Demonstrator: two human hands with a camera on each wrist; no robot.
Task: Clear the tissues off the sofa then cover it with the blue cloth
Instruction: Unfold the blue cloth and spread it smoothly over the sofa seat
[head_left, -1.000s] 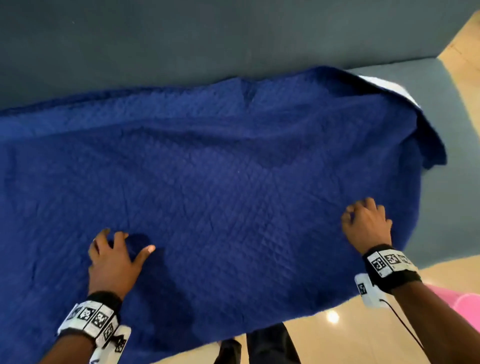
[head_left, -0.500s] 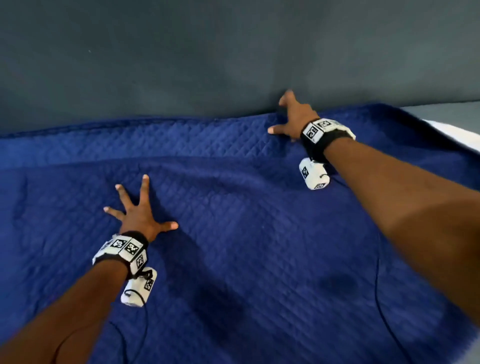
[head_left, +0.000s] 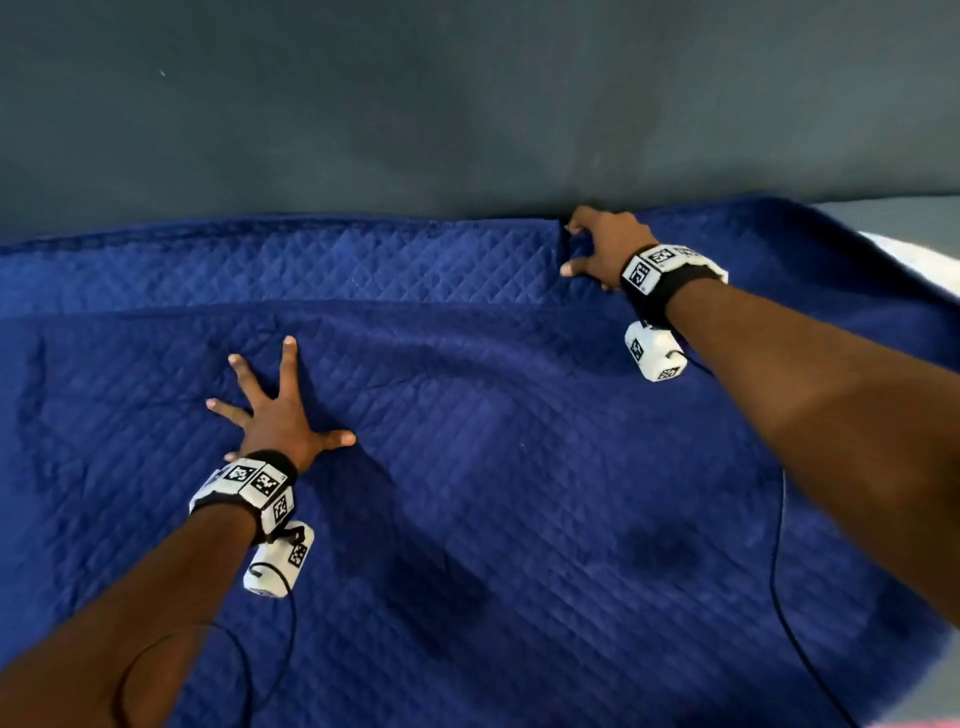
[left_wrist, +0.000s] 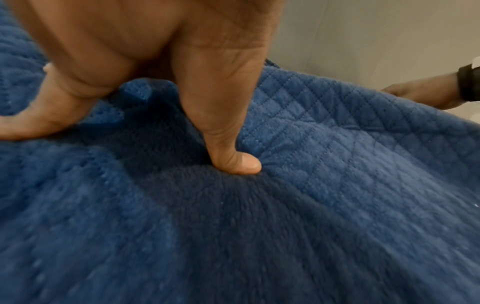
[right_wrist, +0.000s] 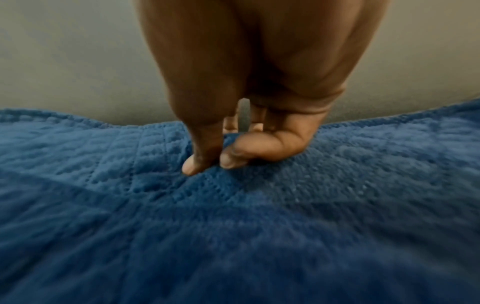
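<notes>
The blue quilted cloth (head_left: 519, 493) lies spread over the sofa seat, its far edge against the grey backrest (head_left: 467, 104). My left hand (head_left: 280, 410) presses flat on the cloth with fingers splayed; in the left wrist view the thumb (left_wrist: 233, 156) digs into the cloth (left_wrist: 311, 205). My right hand (head_left: 592, 249) is at the far edge by the backrest, fingers curled. The right wrist view shows this hand (right_wrist: 207, 164) pinching a small ridge of cloth (right_wrist: 233, 236) between thumb and finger. No tissues are in view.
A bare strip of grey seat (head_left: 893, 213) shows at the far right beyond the cloth. Beside it is a white patch (head_left: 914, 257); I cannot tell what it is. Thin black cables hang from both wrist units over the cloth.
Both hands went from the cloth's near edge to farther in. In the last half second the right hand's fingers curled and pinched the far edge; the left hand stayed spread flat.
</notes>
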